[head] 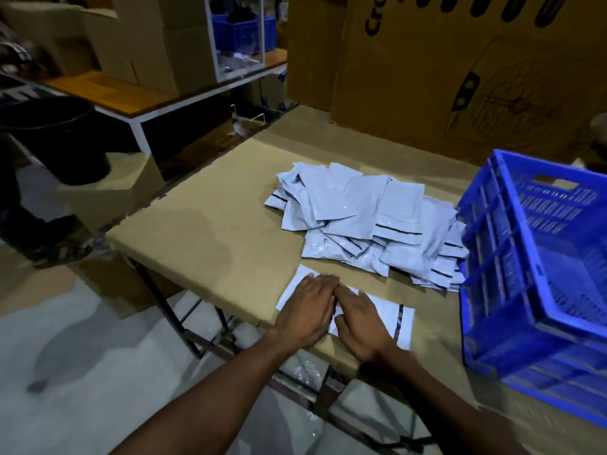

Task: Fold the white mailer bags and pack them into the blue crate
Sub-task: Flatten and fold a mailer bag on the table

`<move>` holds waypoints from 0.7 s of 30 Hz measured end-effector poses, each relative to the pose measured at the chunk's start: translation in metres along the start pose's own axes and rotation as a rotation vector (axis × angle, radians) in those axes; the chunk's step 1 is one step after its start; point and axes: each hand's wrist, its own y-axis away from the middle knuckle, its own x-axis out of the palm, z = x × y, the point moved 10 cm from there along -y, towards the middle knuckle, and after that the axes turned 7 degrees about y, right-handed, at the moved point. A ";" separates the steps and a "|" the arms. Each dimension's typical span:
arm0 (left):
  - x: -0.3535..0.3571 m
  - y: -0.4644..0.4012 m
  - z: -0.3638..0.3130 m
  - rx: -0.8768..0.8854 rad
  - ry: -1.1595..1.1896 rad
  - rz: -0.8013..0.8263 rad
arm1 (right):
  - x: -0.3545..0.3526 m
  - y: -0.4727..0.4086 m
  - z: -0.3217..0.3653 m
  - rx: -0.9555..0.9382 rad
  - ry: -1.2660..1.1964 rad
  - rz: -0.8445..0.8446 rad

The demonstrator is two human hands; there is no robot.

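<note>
One white mailer bag [399,318] lies flat near the front edge of the cardboard-covered table [203,224]. My left hand [307,305] and my right hand [359,320] press side by side on it with flat fingers, covering its middle. Its dark adhesive strip shows at the right end. Behind it a loose pile of white mailer bags [364,221] spreads across the table. The blue crate [512,277] stands at the right, tilted toward me, touching the pile; its inside looks bare where visible.
Large cardboard boxes [460,60] wall off the back of the table. At the left stand a wooden bench [111,90] and a black bucket [56,126]. A person's foot in a sandal [62,251] is on the floor at the left. Another blue crate [243,31] sits far back.
</note>
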 end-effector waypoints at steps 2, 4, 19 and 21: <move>0.008 0.002 0.002 -0.018 -0.126 0.043 | 0.010 0.007 -0.007 0.018 0.119 -0.026; 0.009 0.003 0.005 -0.038 -0.229 0.059 | 0.011 0.013 -0.009 0.028 0.237 -0.077; 0.001 0.011 0.034 -0.239 -0.299 0.204 | -0.008 0.053 -0.072 0.283 0.369 -0.006; -0.001 0.014 0.035 -0.250 -0.288 0.194 | -0.010 0.055 -0.076 0.275 0.357 0.006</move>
